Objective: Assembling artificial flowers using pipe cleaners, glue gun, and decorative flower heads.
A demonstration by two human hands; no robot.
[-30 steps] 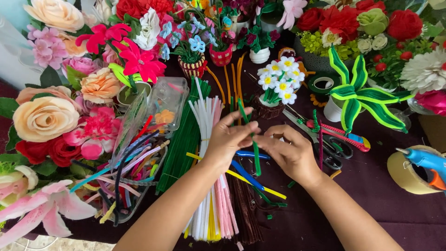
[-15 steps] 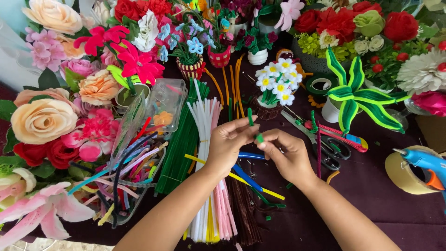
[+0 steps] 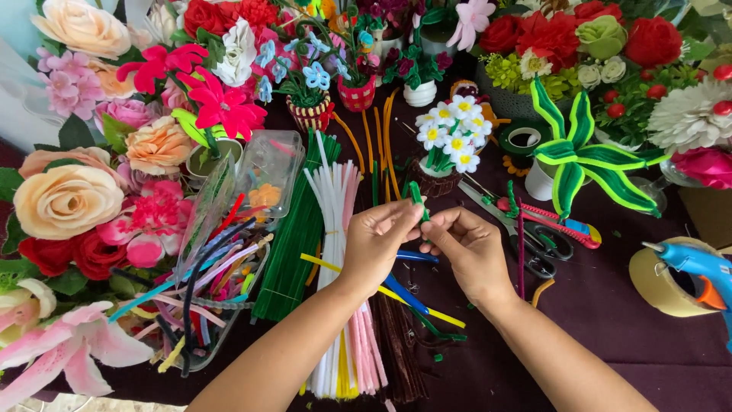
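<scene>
Head view: hands (image 3: 427,248) pinching green pipe cleaner (image 3: 416,195)

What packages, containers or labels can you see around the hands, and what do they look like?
Clear plastic box: left of the hands, lid open, see-through, orange bits inside.
Clear plastic tray: lower left, holding mixed coloured pipe cleaners.
Tape roll: far right, round, tan.
No screens or signs in view.

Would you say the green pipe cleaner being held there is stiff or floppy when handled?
Probably bendy yet shape-holding: the green pipe cleaner stands upright above the left hand and right hand. Likely very light, as fingertips alone pinch it. Its fuzzy surface probably resists slipping.
</scene>
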